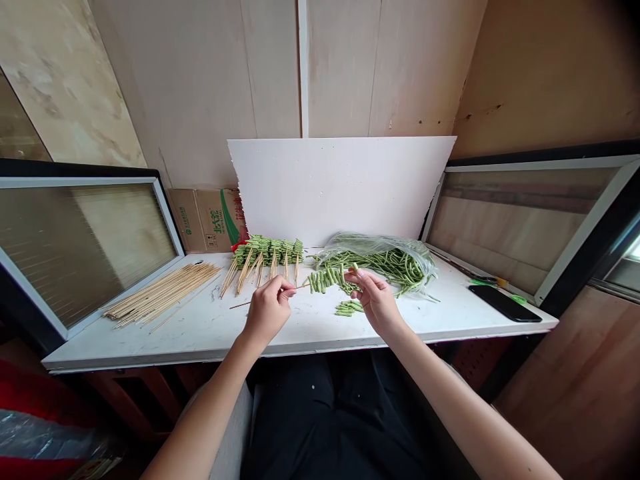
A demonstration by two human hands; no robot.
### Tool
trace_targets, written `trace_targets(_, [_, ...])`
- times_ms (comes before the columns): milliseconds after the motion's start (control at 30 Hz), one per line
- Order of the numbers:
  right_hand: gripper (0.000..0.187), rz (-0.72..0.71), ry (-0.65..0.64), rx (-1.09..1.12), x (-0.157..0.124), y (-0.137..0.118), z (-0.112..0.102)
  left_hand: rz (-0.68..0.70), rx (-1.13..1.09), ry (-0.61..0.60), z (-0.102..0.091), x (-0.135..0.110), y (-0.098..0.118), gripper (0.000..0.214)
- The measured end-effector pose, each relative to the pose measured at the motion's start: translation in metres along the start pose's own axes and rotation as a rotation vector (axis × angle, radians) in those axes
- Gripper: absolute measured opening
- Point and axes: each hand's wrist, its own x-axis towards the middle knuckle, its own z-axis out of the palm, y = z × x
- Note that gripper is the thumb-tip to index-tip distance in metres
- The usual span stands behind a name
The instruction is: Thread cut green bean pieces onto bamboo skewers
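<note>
My left hand is closed round the lower end of a bamboo skewer, held level above the table. Several cut green bean pieces are threaded crosswise along it. At the skewer's far end, my right hand pinches a green bean piece between thumb and fingers. Below, a small pile of cut bean pieces lies on the white table. Behind my left hand, finished bean skewers are stacked with their bare ends toward me.
Loose bamboo skewers lie spread at the left. Long green beans sit in a clear plastic bag behind my right hand. A black phone rests at the right edge. A cardboard box and a white board stand behind.
</note>
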Motion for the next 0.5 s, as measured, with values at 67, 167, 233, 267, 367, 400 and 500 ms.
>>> trace_targets(67, [0.029,0.024,0.020,0.012,0.001,-0.001,-0.002,0.025,0.005,0.013,0.001,0.000,0.000,0.016])
trace_targets(167, [0.032,0.044,0.050,-0.003,0.004,0.001,-0.005,0.070,0.003,0.040,0.001,0.000,0.000,0.017])
trace_targets(233, [0.032,0.031,0.056,-0.007,0.005,0.003,-0.007,0.095,0.001,0.056,0.001,0.000,-0.001,0.017])
trace_targets(267, [0.031,0.023,0.053,-0.005,0.005,0.004,-0.007,0.106,0.002,0.063,0.001,-0.001,-0.001,0.018])
trace_targets(367, [0.027,0.010,0.045,0.012,0.005,0.007,-0.007,0.134,0.015,0.082,0.003,-0.002,0.001,0.020])
trace_targets(400, [0.026,0.011,0.047,0.021,0.004,0.008,-0.006,0.141,0.021,0.087,0.005,-0.003,0.002,0.021])
trace_targets(500, [0.026,0.020,0.066,0.044,0.004,0.012,-0.005,0.146,0.031,0.089,0.009,-0.006,0.005,0.024])
